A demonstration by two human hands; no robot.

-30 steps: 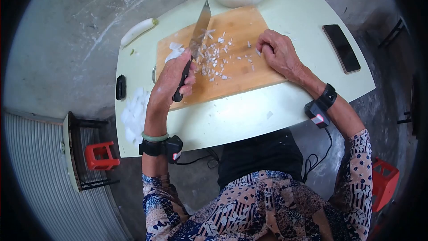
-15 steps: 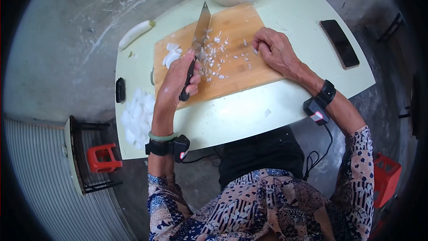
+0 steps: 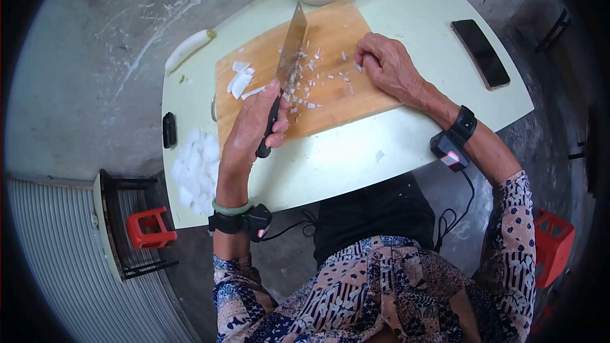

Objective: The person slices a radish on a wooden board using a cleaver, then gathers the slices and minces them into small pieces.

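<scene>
Left hand (image 3: 251, 128) fingers wrapped round cleaver (image 3: 291, 51) handle, blade over chopped white bits (image 3: 305, 82) (on wooden cutting board (image 3: 343, 98)). Right hand (image 3: 386, 67) curled, resting on board.

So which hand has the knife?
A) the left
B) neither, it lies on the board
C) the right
A: the left hand grips the handle of the knife, while the right hand rests curled on the board.
</scene>
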